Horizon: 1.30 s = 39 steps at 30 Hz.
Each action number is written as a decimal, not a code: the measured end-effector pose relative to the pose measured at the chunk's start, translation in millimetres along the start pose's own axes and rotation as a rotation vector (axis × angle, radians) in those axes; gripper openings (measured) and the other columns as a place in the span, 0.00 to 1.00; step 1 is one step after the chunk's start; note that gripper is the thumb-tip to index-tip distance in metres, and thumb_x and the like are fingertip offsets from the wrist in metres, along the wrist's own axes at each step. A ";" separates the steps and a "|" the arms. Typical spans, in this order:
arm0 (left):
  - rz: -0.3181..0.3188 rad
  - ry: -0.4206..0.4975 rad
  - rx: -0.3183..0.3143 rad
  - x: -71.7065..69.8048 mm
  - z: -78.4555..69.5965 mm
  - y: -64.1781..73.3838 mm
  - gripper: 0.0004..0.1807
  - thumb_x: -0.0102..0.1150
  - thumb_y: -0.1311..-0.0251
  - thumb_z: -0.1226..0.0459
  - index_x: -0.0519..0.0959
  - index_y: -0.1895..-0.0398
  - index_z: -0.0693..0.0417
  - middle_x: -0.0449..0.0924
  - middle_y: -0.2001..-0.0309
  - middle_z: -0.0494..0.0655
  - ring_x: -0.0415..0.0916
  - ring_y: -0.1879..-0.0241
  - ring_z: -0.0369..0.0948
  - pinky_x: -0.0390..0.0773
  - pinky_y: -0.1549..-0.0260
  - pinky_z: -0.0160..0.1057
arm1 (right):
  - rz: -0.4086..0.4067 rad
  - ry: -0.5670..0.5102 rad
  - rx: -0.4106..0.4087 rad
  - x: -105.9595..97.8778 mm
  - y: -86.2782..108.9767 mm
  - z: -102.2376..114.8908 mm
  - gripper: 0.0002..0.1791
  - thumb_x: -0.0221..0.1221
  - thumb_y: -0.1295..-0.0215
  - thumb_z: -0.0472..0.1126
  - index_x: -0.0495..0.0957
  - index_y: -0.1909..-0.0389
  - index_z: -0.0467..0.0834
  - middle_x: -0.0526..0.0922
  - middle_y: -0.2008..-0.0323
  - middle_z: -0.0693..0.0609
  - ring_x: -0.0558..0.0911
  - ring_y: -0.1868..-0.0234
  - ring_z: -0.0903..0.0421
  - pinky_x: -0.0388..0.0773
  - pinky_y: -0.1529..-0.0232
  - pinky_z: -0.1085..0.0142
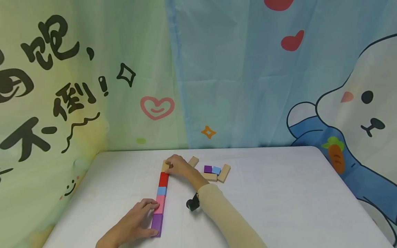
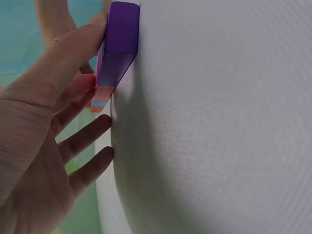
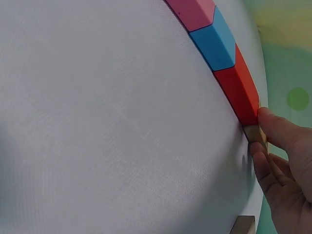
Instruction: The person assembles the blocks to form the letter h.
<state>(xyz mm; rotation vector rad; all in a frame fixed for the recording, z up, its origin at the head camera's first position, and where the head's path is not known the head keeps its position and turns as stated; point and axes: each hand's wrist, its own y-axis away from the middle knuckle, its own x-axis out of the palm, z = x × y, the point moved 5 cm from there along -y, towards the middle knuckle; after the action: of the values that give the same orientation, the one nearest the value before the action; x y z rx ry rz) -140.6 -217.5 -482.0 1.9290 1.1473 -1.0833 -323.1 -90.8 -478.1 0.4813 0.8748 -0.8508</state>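
Note:
A straight row of blocks runs away from me on the white table: a purple block [image 1: 156,223] nearest, then a pink block [image 1: 160,203], a light blue block [image 1: 161,190], a red block [image 1: 163,179] and a plain wooden block [image 1: 164,167] at the far end. My right hand [image 1: 180,167] pinches that wooden block between thumb and fingers, up against the red one, as the right wrist view shows. Along the row's left side lies my left hand [image 1: 133,220], its fingers spread, with the thumb touching the purple block [image 2: 122,34] and a fingertip at the pink one.
Right of the row sit loose pieces: a small purple block [image 1: 207,169], a small blue block [image 1: 216,170], and wooden blocks [image 1: 224,173] around them. Another wooden block [image 1: 193,161] lies behind my right wrist. A printed curtain [image 1: 217,86] hangs behind the table [image 1: 279,199].

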 end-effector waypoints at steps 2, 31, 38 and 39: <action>-0.006 0.008 0.001 0.6 0.8 0.2 0.42 0.60 0.58 0.36 0.68 0.41 0.47 0.65 0.42 0.39 0.66 0.44 0.42 0.73 0.46 0.51 | 0.000 -0.010 -0.004 -0.2 0.1 -0.2 0.23 0.61 0.42 0.45 0.75 0.46 0.41 0.78 0.54 0.48 0.73 0.57 0.59 0.73 0.52 0.71; -0.034 0.018 0.003 1.5 0.2 0.9 0.40 0.63 0.58 0.39 0.68 0.41 0.45 0.65 0.42 0.38 0.66 0.44 0.41 0.74 0.46 0.50 | -0.164 0.099 -0.048 -42.4 126.1 -23.9 0.23 0.59 0.41 0.47 0.74 0.45 0.43 0.72 0.43 0.48 0.71 0.41 0.50 0.72 0.41 0.58; -0.069 -0.014 0.049 -1.5 -1.6 4.5 0.39 0.63 0.57 0.39 0.69 0.43 0.47 0.66 0.43 0.38 0.68 0.46 0.40 0.75 0.48 0.48 | -0.311 0.101 0.015 -55.7 176.3 -56.8 0.22 0.63 0.45 0.43 0.76 0.49 0.38 0.76 0.49 0.48 0.74 0.46 0.52 0.74 0.45 0.58; -0.069 -0.016 0.047 -1.6 -1.4 4.5 0.39 0.63 0.57 0.39 0.69 0.42 0.47 0.66 0.43 0.38 0.68 0.45 0.40 0.75 0.48 0.48 | -0.331 0.126 0.009 -57.5 179.0 -59.4 0.22 0.64 0.46 0.42 0.77 0.50 0.38 0.76 0.50 0.48 0.75 0.47 0.52 0.75 0.46 0.59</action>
<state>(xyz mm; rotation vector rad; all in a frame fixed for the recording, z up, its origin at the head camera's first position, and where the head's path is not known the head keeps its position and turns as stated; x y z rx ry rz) -136.5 -218.8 -479.4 1.9257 1.1978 -1.1702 -226.5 80.0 -458.8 0.4062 1.0852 -1.1359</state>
